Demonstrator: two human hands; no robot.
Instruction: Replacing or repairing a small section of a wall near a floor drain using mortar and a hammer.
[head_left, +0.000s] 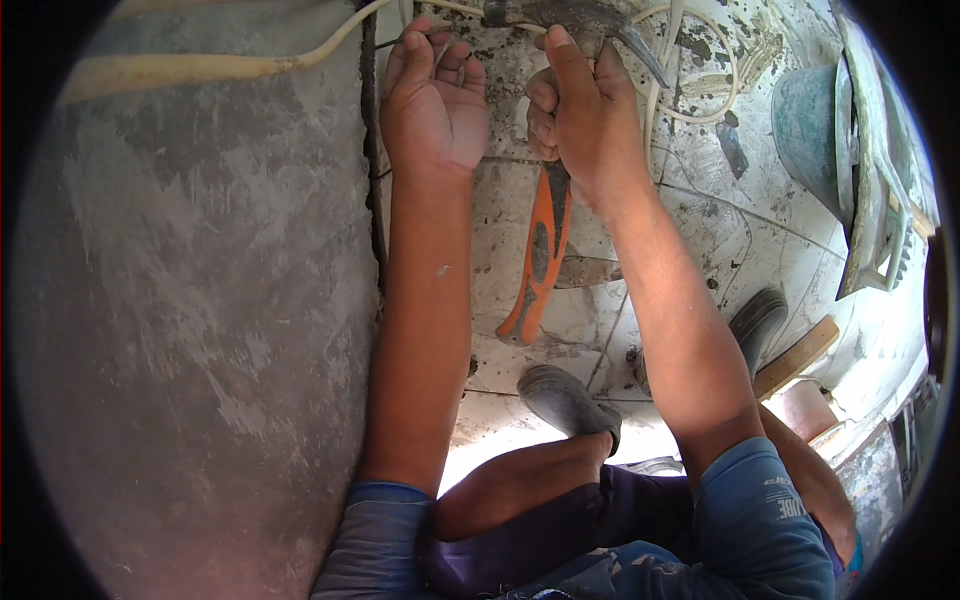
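A claw hammer (540,235) with an orange and black handle is in my right hand (590,125), gripped high up near the head. Its dark metal head lies at the top edge of the view, and the claw curves down to the right. My left hand (435,110) is palm up beside the grey slab's edge, fingers curled. Between its thumb and fingers is a thin dark rod (388,43), like a nail or a bit of wire; its far end is hidden. A cream cable (335,45) passes close above my left hand.
The grey concrete slab (200,300) fills the left side. Dirty white tiles (700,220) cover the floor, where the cable (735,85) loops. A green basin (805,130) stands at right, with a wooden strip (795,360) lower down. My dark shoes (565,400) are below.
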